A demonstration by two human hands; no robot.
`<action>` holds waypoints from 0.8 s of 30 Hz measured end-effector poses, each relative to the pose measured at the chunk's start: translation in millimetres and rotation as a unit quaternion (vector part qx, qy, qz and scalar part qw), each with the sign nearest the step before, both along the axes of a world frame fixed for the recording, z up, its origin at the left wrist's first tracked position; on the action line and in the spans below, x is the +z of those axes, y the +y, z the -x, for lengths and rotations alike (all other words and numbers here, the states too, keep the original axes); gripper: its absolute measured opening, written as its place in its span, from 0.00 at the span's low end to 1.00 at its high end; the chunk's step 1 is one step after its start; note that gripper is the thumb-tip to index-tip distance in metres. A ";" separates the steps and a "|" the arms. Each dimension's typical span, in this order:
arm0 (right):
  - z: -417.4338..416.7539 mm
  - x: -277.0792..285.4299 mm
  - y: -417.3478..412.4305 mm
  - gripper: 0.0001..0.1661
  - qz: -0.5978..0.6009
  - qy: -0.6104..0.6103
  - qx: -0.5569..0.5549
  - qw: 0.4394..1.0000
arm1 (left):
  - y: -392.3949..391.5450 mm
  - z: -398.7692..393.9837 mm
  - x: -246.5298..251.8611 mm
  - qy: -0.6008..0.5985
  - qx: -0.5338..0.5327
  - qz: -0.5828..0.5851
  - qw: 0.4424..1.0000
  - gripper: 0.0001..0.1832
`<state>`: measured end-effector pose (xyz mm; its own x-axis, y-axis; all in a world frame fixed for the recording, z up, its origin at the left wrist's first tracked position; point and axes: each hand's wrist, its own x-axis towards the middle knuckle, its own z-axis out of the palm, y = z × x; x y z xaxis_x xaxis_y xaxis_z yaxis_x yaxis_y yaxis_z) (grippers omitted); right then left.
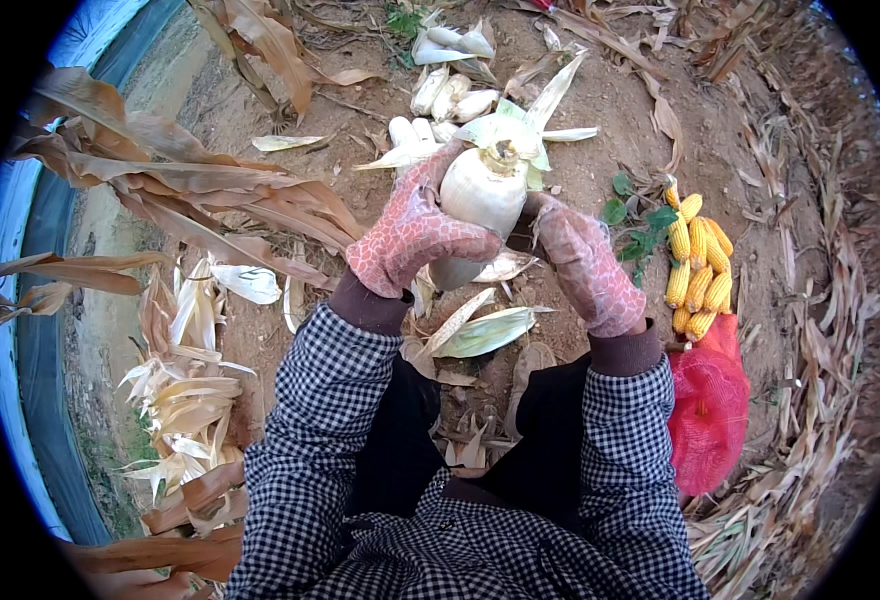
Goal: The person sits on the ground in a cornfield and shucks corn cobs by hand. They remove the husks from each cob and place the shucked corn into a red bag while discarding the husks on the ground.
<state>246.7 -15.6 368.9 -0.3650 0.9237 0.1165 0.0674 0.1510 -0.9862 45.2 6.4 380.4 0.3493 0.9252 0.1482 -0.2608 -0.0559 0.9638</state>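
Both hands wear reddish gloves with a pale crackled coating. My left hand (425, 232) grips a corn ear in its pale husk (485, 191), its stalk end facing up towards the camera. My right hand (579, 251) is at the ear's right side, fingers curled near the husk; what its fingertips hold is hidden. Just beyond the hands lie several husked-over ears (451, 97) on the soil. Loose husk leaves (485, 331) lie between my shoes. To the right, bare yellow corn cobs (702, 255) are piled above a red mesh bag (710, 405).
Dry corn stalks with brown leaves (237, 187) reach in from the left. A heap of stripped husks (192, 405) lies at lower left. A small green-leaved plant (642, 240) grows near the cobs. Dry husk litter (815, 360) covers the right side. A blue edge (27, 360) runs along the far left.
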 end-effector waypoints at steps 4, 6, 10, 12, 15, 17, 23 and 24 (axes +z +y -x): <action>7.1 -3.7 1.2 0.26 0.090 0.266 -0.080 0.957 | -3.1 -16.0 -7.2 0.183 -0.064 -0.164 0.967 0.51; 8.8 12.4 -0.5 0.25 0.164 0.387 -0.109 0.901 | -3.1 -20.4 -11.4 0.281 -0.079 -0.232 0.928 0.57; -12.3 -2.5 3.9 0.20 -0.008 0.198 -0.177 0.964 | -9.5 -38.1 -22.0 0.336 -0.062 -0.253 0.905 0.60; -10.3 0.7 -0.9 0.19 0.020 0.291 -0.205 0.934 | -14.0 -44.7 -17.9 0.374 -0.056 -0.244 0.893 0.62; -14.3 15.7 -1.1 0.19 0.108 0.371 -0.231 0.893 | -17.3 -55.3 -16.6 0.334 -0.027 -0.197 0.922 0.64; -15.5 18.7 1.2 0.20 0.082 0.376 -0.285 0.878 | -11.2 -61.6 -23.2 0.316 -0.051 -0.215 0.923 0.63; -23.9 23.8 -3.7 0.16 0.063 0.402 -0.221 0.887 | -1.9 -70.8 -26.6 0.204 -0.159 -0.172 0.950 0.51; -22.0 29.5 -5.5 0.16 0.072 0.420 -0.222 0.877 | 1.0 -70.1 -27.1 0.245 -0.162 -0.162 0.942 0.51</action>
<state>268.6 -21.1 398.4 0.1937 0.9801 0.0422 -0.6707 0.1637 -0.7234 115.4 7.4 353.3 0.7050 0.6927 0.1518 0.1579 -0.3620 0.9187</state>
